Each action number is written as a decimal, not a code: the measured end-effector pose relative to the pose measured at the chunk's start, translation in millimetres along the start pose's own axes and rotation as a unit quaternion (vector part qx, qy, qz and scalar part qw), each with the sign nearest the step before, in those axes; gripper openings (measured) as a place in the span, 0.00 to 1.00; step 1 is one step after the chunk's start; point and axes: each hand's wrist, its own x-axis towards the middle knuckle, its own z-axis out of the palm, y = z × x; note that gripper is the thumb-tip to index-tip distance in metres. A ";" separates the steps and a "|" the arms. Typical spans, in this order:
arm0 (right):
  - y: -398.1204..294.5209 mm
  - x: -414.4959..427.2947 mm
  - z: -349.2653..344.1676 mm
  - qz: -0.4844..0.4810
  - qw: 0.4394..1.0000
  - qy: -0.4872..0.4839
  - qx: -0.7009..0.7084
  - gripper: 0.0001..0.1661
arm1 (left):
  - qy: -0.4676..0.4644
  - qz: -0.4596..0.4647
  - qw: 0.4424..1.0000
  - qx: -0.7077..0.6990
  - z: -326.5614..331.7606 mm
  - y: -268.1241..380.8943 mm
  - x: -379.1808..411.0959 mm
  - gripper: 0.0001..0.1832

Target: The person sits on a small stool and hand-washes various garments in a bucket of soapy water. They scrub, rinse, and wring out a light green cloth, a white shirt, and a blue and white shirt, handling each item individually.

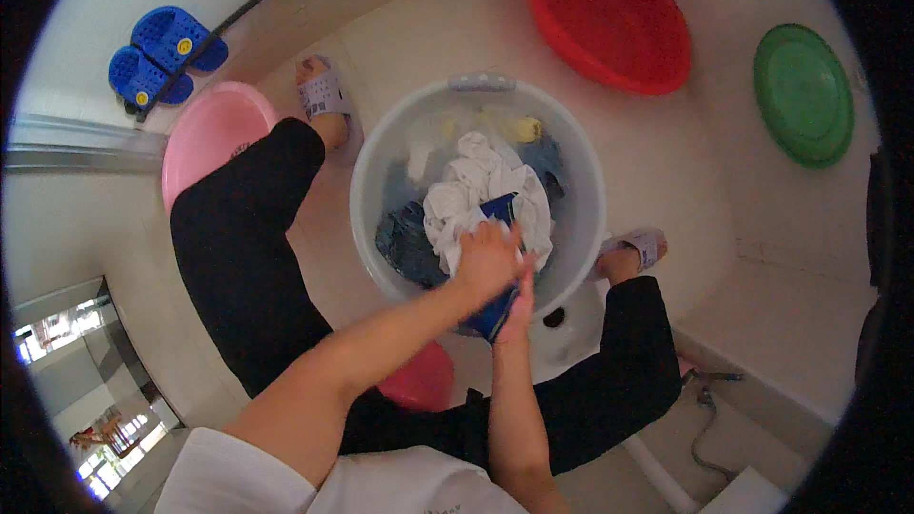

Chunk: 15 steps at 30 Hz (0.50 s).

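A large translucent tub stands between the person's feet. Crumpled white cloth is heaped inside it, with dark blue wet cloth beside and a yellow item near the far wall. A flat blue, board-like thing, perhaps a washboard, slants from the white cloth over the near rim. My left hand, slightly blurred, is closed on white cloth on top of it. My right hand holds the blue thing's right edge near its lower end. The fingertips of both hands nearly meet; whether they touch is unclear.
A red basin and a green lid or basin lie beyond the tub. A pink basin is by the left knee, below blue clogs. A squat-toilet pan and a red seat are near; a hose lies lower right.
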 end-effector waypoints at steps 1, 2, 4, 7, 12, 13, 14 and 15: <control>4.5 2.9 -16.7 -0.068 0.984 0.107 -0.128 0.30 | -0.063 -0.060 0.995 -0.046 0.5 -7.4 20.2 0.24; 1.6 6.4 -15.7 -0.070 0.983 0.112 -0.129 0.29 | -0.055 -0.098 0.993 -0.035 -0.9 -14.8 32.9 0.23; -7.6 7.1 -14.4 -0.097 0.977 0.129 -0.138 0.30 | -0.007 -0.161 0.985 -0.055 -9.5 -26.6 39.3 0.22; -34.6 3.9 -15.3 -0.135 0.968 0.135 -0.163 0.32 | -0.107 -0.285 0.943 -0.133 -1.9 -73.6 20.0 0.22; -50.6 -27.8 29.9 -0.213 0.864 0.153 -0.431 0.32 | -0.087 -0.202 0.936 -0.275 -30.0 -88.5 34.0 0.36; -53.7 -39.8 47.7 -0.178 0.848 0.129 -0.483 0.30 | -0.100 -0.119 0.896 -0.417 -45.0 -82.6 52.0 0.38; -56.7 -51.9 65.9 -0.142 0.829 0.104 -0.532 0.28 | -0.112 -0.034 0.830 -0.545 -66.8 -73.2 68.6 0.40; -63.4 -60.4 74.8 -0.110 0.804 0.086 -0.577 0.26 | -0.162 0.099 0.811 -0.554 -96.9 -54.4 83.3 0.41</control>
